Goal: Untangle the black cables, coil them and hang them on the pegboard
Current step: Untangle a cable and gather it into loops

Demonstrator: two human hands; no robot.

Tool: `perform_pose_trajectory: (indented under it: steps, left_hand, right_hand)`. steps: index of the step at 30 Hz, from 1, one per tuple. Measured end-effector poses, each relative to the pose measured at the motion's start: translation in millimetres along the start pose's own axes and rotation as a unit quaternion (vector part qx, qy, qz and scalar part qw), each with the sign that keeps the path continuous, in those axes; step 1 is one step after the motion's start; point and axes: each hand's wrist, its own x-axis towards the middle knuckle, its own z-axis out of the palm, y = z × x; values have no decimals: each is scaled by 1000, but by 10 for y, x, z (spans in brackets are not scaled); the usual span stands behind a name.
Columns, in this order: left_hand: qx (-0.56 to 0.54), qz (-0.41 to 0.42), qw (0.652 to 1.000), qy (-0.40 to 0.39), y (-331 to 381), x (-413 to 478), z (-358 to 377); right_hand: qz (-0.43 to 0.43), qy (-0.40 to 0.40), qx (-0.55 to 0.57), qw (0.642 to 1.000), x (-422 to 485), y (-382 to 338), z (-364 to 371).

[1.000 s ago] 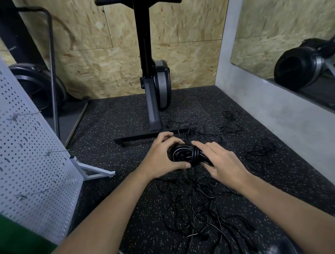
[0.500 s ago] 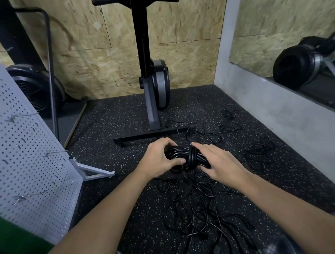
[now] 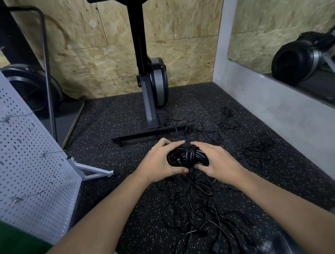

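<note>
The left forearm (image 3: 101,214) and right forearm (image 3: 279,204) are bare from wrist to the lower edge of view, and the left hand (image 3: 158,161) and right hand (image 3: 219,161) are bare as well. A patch of plain green cloth (image 3: 15,244) shows just below the pegboard (image 3: 27,150), beside the left forearm; whether shirt or sleeve cannot be told.

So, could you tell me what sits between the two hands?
A coiled black cable bundle, held by the left hand and right hand; the head view shows it.
</note>
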Motion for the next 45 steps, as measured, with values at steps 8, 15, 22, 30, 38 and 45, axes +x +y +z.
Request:
perform_pose_trajectory:
  steps: [8,15,22,30,38,45]
  left_hand:
    - [51,-20,998,11,5,-11,-75]
    - [77,-51,995,21,-84,-150,-191]
    - [83,-116,987,-68,-456,-452,-405]
    - [132,-172,969,-121,-854,-742,-567]
    - [89,-279,952,-90,-1433,-1041,-757]
    - [-10,-435,899,-41,-2292,-1497,-460]
  right_hand:
    - [24,-16,43,999,94,-25,100]
    - [20,-43,59,997,245,-190,249]
    - [-4,-137,38,990,409,-480,553]
    - [-20,-177,56,982,638,-754,973]
    - [-3,-218,71,973,985,-1079,1659]
    - [80,-311,81,943,1177,-1099,2333]
